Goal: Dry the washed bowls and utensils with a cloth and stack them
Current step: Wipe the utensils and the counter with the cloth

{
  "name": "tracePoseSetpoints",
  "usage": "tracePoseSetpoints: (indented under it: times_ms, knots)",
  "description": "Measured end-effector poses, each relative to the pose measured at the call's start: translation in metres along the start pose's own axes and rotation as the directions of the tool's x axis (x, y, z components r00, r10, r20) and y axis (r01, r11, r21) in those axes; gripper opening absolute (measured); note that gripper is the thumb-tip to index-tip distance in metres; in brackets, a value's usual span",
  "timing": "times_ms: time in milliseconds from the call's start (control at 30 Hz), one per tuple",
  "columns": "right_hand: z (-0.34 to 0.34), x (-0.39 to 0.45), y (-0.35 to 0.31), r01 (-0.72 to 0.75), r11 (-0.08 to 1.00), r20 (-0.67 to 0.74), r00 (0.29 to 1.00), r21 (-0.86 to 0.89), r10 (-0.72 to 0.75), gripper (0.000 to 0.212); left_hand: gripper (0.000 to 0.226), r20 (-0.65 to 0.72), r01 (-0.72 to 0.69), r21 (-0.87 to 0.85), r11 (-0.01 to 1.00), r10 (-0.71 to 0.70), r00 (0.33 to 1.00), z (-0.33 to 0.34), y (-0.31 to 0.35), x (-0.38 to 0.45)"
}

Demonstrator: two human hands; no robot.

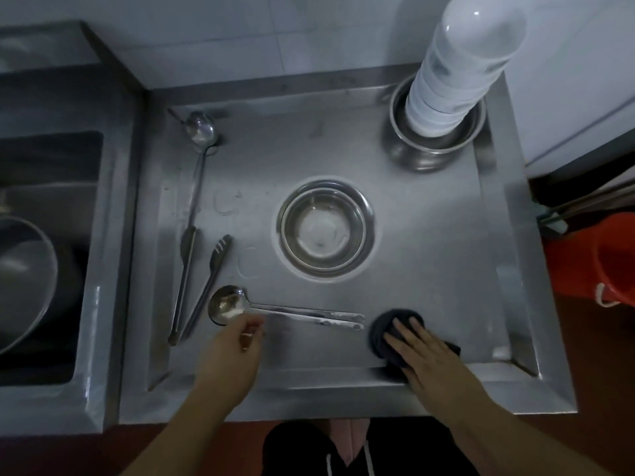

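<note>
Right hand (417, 352) lies flat, fingers straight, on a crumpled dark cloth (385, 329); left hand (237, 341), fingers curled, pinches the shiny steel ladle (226, 305) near the round steel bowl (324, 226).

The left hand (237, 341) is pinching the ladle (275, 309) near its bowl, while the right hand (417, 348) is lying flat on the dark cloth (385, 326) in the steel tray (395, 376).

Dim light; pale tiled wall (240, 32) behind steel counter (429, 235); reddish-brown floor (604, 389); orange bucket (584, 266) at right.
</note>
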State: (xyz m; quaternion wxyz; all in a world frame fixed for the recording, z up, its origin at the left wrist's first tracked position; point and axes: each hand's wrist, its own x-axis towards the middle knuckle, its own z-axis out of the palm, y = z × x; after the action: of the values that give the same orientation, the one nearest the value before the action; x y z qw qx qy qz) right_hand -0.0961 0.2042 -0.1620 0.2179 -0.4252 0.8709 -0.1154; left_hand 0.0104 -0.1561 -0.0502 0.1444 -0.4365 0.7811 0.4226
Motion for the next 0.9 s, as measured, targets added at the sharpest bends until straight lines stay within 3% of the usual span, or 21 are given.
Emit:
tracePoseSetpoints:
  times_ms: [67, 100, 167, 233, 267, 300, 333, 400, 433, 500, 633, 700, 800, 900]
  knots:
    - [-0.007, 0.010, 0.017, -0.130, 0.991, -0.060, 0.990, -0.032, 0.128, 0.062, 0.022, 0.033, -0.039, 0.001, 0.999, 0.039, 0.999, -0.005, -0.007, -0.001]
    - [-0.011, 0.016, 0.024, -0.294, 0.956, -0.116, 0.949, 0.013, 0.294, 0.060, 0.023, 0.041, -0.054, -0.003, 0.999, 0.054, 0.998, -0.008, -0.011, 0.000]
    - [-0.023, 0.032, 0.032, -0.629, 0.756, -0.175, 0.735, 0.182, 0.655, 0.064, 0.026, 0.047, -0.057, -0.021, 0.998, 0.058, 0.997, -0.014, -0.017, 0.001]
    - [-0.034, 0.054, 0.030, -0.770, 0.495, -0.136, 0.484, 0.402, 0.864, 0.066, 0.032, 0.045, -0.039, -0.088, 0.995, 0.043, 0.998, -0.017, -0.022, 0.003]
    - [-0.038, 0.068, 0.026, -0.785, 0.412, -0.120, 0.405, 0.462, 0.906, 0.067, 0.033, 0.040, -0.031, -0.117, 0.993, 0.036, 0.999, -0.017, -0.024, 0.003]
    - [-0.039, 0.079, 0.022, -0.781, 0.408, -0.132, 0.396, 0.472, 0.909, 0.067, 0.034, 0.038, -0.028, -0.142, 0.990, 0.034, 0.999, -0.017, -0.026, 0.003]
    - [-0.038, 0.087, 0.019, -0.751, 0.489, -0.167, 0.467, 0.444, 0.868, 0.067, 0.035, 0.037, -0.028, -0.149, 0.988, 0.033, 0.999, -0.016, -0.026, 0.002]
    - [-0.027, 0.079, 0.023, -0.579, 0.769, -0.192, 0.751, 0.269, 0.632, 0.063, 0.038, 0.054, -0.039, -0.150, 0.988, 0.048, 0.997, -0.012, -0.026, 0.002]
    - [-0.023, 0.066, 0.026, -0.474, 0.863, -0.160, 0.851, 0.176, 0.501, 0.063, 0.041, 0.063, -0.043, -0.152, 0.987, 0.053, 0.997, -0.009, -0.026, 0.002]
    - [-0.022, 0.033, 0.034, -0.372, 0.922, -0.104, 0.918, 0.106, 0.382, 0.062, 0.045, 0.079, -0.038, -0.155, 0.987, 0.050, 0.996, -0.006, -0.024, 0.001]
    - [-0.020, -0.039, 0.047, -0.369, 0.929, -0.056, 0.928, -0.001, 0.369, 0.059, 0.046, 0.089, -0.031, -0.139, 0.990, 0.044, 0.995, -0.004, -0.009, 0.001]
    - [-0.022, -0.042, 0.050, -0.523, 0.850, -0.072, 0.847, 0.058, 0.526, 0.062, 0.043, 0.089, -0.028, -0.145, 0.989, 0.042, 0.995, -0.001, -0.001, 0.005]
    - [-0.021, 0.002, 0.043, -0.722, 0.664, -0.126, 0.653, 0.197, 0.747, 0.068, 0.041, 0.064, -0.026, -0.140, 0.990, 0.035, 0.997, 0.005, 0.008, 0.013]
    - [-0.034, 0.070, 0.035, -0.721, 0.658, -0.125, 0.648, 0.218, 0.751, 0.065, 0.044, 0.058, -0.020, -0.155, 0.988, 0.030, 0.998, 0.013, 0.013, 0.016]
